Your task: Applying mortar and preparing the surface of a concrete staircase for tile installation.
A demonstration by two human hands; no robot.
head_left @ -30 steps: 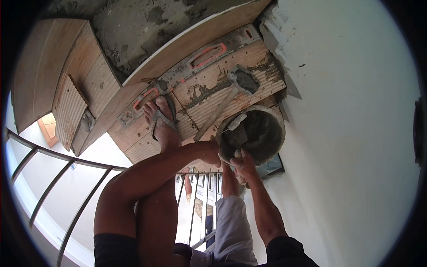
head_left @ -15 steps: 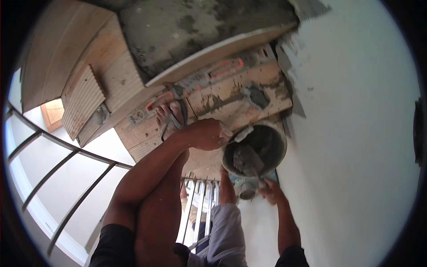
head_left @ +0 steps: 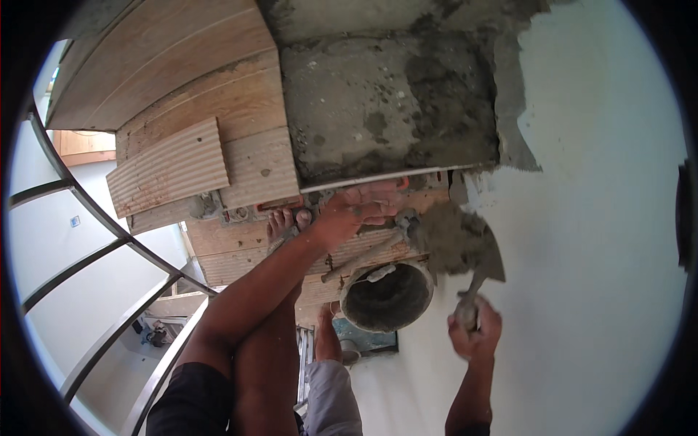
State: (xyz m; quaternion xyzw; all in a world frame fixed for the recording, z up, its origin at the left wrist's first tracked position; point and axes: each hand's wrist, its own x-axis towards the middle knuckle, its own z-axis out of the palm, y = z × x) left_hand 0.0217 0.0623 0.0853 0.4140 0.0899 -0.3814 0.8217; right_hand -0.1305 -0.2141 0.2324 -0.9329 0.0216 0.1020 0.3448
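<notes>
My right hand (head_left: 476, 327) grips the handle of a trowel (head_left: 492, 256), whose blade carries a thick heap of grey mortar (head_left: 456, 236). The loaded blade is raised in front of the white wall, just right of a round bucket (head_left: 423, 309). More wet mortar lies inside that bucket. My left hand (head_left: 367, 207) is stretched out with extended fingers and holds nothing. It is beside the front edge of a step with a rough mortar bed (head_left: 356, 102). A spirit level with orange parts (head_left: 280, 204) lies partly hidden behind this hand.
A stick-handled tool, perhaps a hammer (head_left: 363, 256), lies behind the bucket. Wood-look tiles (head_left: 196, 43) cover steps at the upper left, with a loose ribbed tile piece (head_left: 171, 168) on them. A curved metal railing (head_left: 102, 211) runs down the left. The white wall (head_left: 582, 240) bounds the right.
The trowel has come up out of the bucket to the right, loaded with mortar. My left hand has left the bucket rim and reached forward. The view has shifted toward the upper step.
</notes>
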